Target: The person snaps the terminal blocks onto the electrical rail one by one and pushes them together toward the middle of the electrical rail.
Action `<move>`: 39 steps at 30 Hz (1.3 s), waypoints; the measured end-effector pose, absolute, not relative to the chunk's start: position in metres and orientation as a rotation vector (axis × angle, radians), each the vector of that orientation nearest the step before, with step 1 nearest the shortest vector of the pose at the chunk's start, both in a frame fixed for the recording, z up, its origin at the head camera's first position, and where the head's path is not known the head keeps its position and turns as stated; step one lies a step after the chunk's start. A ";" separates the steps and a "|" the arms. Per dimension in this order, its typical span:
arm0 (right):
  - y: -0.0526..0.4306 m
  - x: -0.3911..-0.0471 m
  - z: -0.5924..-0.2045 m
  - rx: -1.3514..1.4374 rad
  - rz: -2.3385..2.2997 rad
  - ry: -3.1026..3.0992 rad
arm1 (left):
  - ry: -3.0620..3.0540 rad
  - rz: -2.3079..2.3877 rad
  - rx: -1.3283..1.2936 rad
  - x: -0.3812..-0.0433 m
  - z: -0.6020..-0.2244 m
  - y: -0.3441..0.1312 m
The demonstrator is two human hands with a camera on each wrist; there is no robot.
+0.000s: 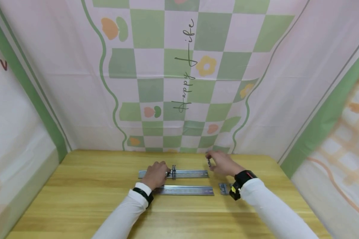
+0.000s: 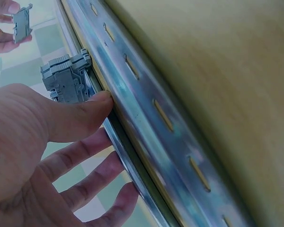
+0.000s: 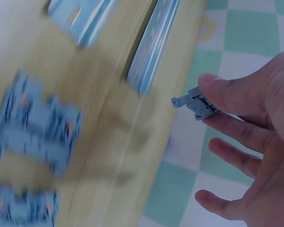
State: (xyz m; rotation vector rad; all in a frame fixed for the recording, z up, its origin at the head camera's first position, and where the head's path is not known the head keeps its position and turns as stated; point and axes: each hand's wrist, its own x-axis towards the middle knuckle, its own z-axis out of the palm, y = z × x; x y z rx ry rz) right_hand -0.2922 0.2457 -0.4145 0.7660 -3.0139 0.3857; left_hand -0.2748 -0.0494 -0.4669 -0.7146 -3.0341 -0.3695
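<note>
My left hand (image 1: 155, 176) grips the far metal DIN rail (image 1: 191, 174), thumb along its near edge and fingers at its far edge in the left wrist view. Grey terminal blocks (image 2: 64, 78) sit side by side across that rail, just beyond the thumb. Off the rail's right end, my right hand (image 1: 224, 163) is raised above the table's back part. Between its thumb and index finger it pinches one grey terminal block (image 3: 202, 105), the other fingers spread apart.
A second DIN rail (image 1: 188, 190) lies parallel, nearer to me. Loose terminal blocks (image 3: 38, 118) rest on the wooden table (image 1: 179, 219) at the right, partly below my right wrist. A checkered curtain (image 1: 179, 83) hangs behind the table's back edge.
</note>
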 end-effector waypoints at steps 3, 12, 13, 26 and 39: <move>0.235 -0.292 -0.421 0.833 0.521 -2.980 | -3.029 -0.384 -0.719 -0.275 -0.467 -0.049; 0.198 -0.290 -0.437 0.947 0.980 -2.964 | -3.018 -0.425 -0.708 -0.272 -0.468 -0.052; 0.194 -0.290 -0.438 0.941 1.009 -2.972 | -3.019 -0.432 -0.705 -0.272 -0.468 -0.053; 0.166 -0.290 -0.447 0.980 1.117 -2.964 | -3.012 -0.460 -0.701 -0.273 -0.467 -0.053; 0.159 -0.291 -0.447 0.916 1.149 -2.991 | -3.005 -0.460 -0.703 -0.275 -0.469 -0.051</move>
